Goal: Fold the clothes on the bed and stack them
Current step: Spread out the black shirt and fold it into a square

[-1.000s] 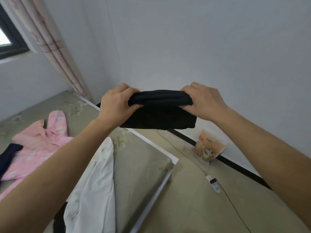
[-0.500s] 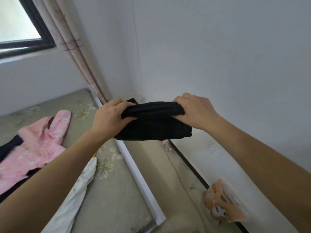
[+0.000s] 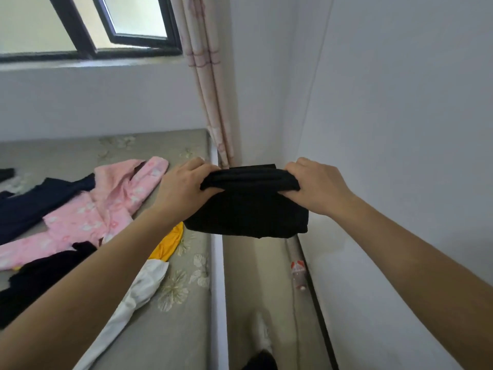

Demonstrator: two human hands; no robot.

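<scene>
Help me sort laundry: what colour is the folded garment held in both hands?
Plain black folded garment, head view.

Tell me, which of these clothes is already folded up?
The black garment, gripped by the left hand and right hand, is a folded bundle. The pink top, navy garment, white garment and yellow piece lie loose on the bed.

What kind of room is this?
Most likely a bedroom. There is a bed with a flowery cover and clothes like a pink top spread on it, and a window with a curtain beside it. The left hand and right hand grip a folded black garment.
</scene>
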